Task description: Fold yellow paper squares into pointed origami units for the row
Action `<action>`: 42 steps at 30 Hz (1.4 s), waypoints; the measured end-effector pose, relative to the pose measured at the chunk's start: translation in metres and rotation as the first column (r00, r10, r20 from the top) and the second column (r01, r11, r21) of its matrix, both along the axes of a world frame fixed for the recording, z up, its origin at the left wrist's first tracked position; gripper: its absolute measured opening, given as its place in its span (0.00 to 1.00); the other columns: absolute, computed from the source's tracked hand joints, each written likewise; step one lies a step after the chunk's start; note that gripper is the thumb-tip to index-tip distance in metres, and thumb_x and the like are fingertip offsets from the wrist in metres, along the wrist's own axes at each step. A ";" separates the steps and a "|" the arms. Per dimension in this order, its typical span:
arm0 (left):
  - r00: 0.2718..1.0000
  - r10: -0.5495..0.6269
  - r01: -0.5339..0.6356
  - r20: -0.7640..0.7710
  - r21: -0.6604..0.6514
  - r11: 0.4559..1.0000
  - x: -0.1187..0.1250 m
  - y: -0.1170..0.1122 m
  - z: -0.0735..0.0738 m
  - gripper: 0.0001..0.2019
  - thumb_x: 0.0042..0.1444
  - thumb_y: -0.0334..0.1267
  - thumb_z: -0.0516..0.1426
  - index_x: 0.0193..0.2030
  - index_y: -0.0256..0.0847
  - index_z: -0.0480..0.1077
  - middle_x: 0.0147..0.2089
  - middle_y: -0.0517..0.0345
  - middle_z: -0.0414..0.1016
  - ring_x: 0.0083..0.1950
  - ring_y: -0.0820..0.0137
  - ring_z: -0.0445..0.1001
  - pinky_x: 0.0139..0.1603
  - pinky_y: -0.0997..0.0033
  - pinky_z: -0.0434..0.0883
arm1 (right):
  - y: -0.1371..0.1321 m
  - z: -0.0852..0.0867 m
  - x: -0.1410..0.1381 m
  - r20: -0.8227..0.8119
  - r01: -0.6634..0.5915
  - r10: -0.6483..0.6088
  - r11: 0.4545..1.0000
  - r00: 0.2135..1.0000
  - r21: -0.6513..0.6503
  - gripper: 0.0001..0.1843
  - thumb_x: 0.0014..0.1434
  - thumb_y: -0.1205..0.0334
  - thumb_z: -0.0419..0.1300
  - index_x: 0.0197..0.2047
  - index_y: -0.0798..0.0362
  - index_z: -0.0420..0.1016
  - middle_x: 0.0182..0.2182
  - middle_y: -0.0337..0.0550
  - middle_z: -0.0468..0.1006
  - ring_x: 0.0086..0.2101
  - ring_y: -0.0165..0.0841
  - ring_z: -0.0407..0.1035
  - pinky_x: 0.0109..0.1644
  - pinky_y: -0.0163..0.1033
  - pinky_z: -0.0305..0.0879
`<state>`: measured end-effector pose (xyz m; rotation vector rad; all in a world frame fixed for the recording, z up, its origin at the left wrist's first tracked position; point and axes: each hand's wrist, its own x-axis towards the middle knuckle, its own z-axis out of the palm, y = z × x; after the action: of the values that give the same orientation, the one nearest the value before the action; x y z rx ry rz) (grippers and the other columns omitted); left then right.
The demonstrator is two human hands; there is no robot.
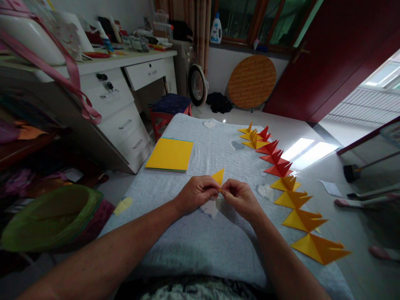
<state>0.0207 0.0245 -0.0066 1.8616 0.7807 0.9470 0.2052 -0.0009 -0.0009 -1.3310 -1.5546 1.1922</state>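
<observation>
Between my two hands is a small folded piece of yellow origami paper (219, 176), its pointed flap standing up. My left hand (197, 191) pinches it from the left, thumb against fingers. My right hand (240, 196) grips its lower right part with thumb and fingertips, close to the left fingertips. Much of the folded paper is hidden by my fingers. Left of my hands lies a flat stack of square paper (170, 154), yellow on top. Along the right side runs a row of folded paper birds, yellow ones (304, 219) nearer and red ones (275, 158) farther off.
All this rests on a cloth-covered table (187, 246). A green-lined bin (53, 216) stands at left, beside a white desk (109, 100) with drawers. Beyond are a stool (170, 104), a washing machine with its round door (197, 85) ajar, and a round wooden tabletop (252, 81).
</observation>
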 end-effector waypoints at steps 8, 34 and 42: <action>1.000 0.016 -0.016 -0.002 -0.034 0.999 0.001 -0.001 0.000 0.05 0.57 0.32 0.60 0.35 0.37 0.78 0.33 0.56 0.79 0.34 0.72 0.76 0.38 0.74 0.72 | 0.000 0.002 0.000 -0.027 -0.003 0.002 0.999 1.000 -0.040 0.07 0.49 0.58 0.60 0.24 0.52 0.71 0.19 0.34 0.67 0.22 0.26 0.57 0.25 0.33 0.51; 1.000 -0.009 0.008 -0.019 -0.044 0.999 -0.001 0.001 0.000 0.05 0.56 0.29 0.59 0.34 0.37 0.79 0.32 0.56 0.79 0.33 0.72 0.76 0.37 0.74 0.71 | 0.002 -0.001 0.000 -0.268 -0.073 -0.020 0.940 0.963 -0.334 0.13 0.46 0.53 0.65 0.23 0.53 0.71 0.14 0.33 0.67 0.17 0.24 0.57 0.22 0.32 0.49; 0.999 0.003 0.003 0.043 -0.137 0.991 0.000 0.001 -0.002 0.05 0.55 0.30 0.60 0.34 0.36 0.80 0.31 0.56 0.80 0.31 0.74 0.76 0.36 0.76 0.71 | 0.002 -0.002 0.002 -0.310 -0.147 0.037 0.929 0.950 -0.340 0.12 0.49 0.54 0.63 0.25 0.52 0.68 0.16 0.32 0.66 0.18 0.25 0.58 0.22 0.32 0.51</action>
<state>0.0204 0.0259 -0.0089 1.7175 0.7992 0.9076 0.2070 0.0015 -0.0028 -1.2354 -1.2294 1.7168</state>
